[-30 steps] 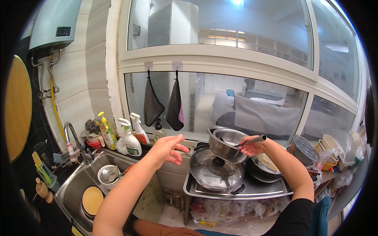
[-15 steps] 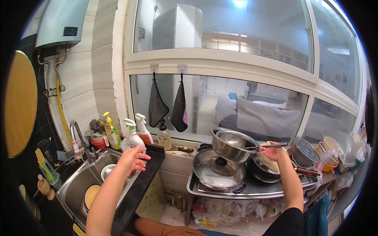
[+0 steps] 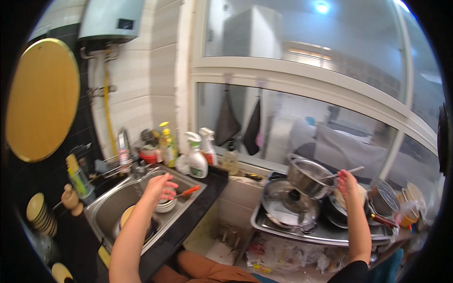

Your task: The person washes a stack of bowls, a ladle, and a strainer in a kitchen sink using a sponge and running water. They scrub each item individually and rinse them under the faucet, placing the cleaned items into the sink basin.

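Observation:
Over the sink (image 3: 111, 203) my left hand (image 3: 163, 189) hangs with its fingers apart and holds nothing that I can see. Below and beside it, a utensil with an orange handle (image 3: 189, 190) leans on the white bowls (image 3: 165, 206). On the right, the fingers of my right hand (image 3: 348, 184) curl at a long metal handle (image 3: 359, 169), which slants out from a deep steel pot (image 3: 302, 181). Whether that handle belongs to the pot or to a utensil inside is unclear. The pot overlaps a wide pan with a glass lid (image 3: 278, 203).
Spray bottles (image 3: 197, 158) and a yellow pump bottle (image 3: 167, 144) line the back of the sink, beside the tap (image 3: 124, 137). A dark pan with a wooden handle (image 3: 383, 220) lies on the metal tray (image 3: 283, 234). Plastic bags (image 3: 278, 252) fill the shelf below.
The view has swung left, so everything sits farther right in the picture. The orange-handled utensil now shows beside my left hand. My right hand stays at the metal handle.

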A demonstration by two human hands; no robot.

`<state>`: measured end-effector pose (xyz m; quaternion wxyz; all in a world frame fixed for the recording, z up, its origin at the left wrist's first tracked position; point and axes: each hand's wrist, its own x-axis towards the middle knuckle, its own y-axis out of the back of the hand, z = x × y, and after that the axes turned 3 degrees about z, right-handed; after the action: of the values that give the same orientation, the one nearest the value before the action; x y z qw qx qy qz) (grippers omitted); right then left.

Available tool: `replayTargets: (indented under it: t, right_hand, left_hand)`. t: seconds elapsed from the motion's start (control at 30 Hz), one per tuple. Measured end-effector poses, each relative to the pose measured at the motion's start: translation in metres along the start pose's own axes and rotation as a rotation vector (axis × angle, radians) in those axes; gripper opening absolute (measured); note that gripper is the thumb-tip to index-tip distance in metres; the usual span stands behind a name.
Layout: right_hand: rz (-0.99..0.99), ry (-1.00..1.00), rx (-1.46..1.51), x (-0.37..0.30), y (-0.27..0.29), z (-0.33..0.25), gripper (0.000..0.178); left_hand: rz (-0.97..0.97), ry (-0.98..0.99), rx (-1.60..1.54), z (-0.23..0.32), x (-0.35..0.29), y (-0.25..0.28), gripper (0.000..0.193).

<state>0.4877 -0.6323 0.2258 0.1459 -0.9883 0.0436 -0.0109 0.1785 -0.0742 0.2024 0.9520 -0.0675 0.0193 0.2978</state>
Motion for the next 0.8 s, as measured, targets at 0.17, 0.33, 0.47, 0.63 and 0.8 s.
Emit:
replayTargets:
  t: [0.17, 0.33, 0.47, 0.63, 0.8]
  right_hand:
    - [-0.483, -0.014, -0.055, -0.058, -0.117, 0.003, 0.023]
    - [-0.931, -0.207, -0.296, -0.127, -0.269, 0.067, 0.024]
    - [-1.334, -0.258, -0.521, -0.179, -0.381, 0.157, 0.022]
    - [-1.335, 1.106, -1.056, -0.193, -0.464, 0.292, 0.042]
    - [-1.199, 1.510, -1.464, -0.192, -0.504, 0.359, 0.063]
  left_hand:
    - [0.291, -0.040, -0.078, -0.021, -0.021, 0.069, 0.033]
    - [0.651, -0.024, -0.089, -0.069, -0.056, 0.140, 0.026]
    - [0.706, 0.021, -0.176, -0.106, -0.073, 0.160, 0.021]
    - [0.689, 0.060, -0.257, -0.132, -0.061, 0.159, 0.023]
    - [0.718, 0.072, -0.340, -0.138, -0.041, 0.151, 0.021]
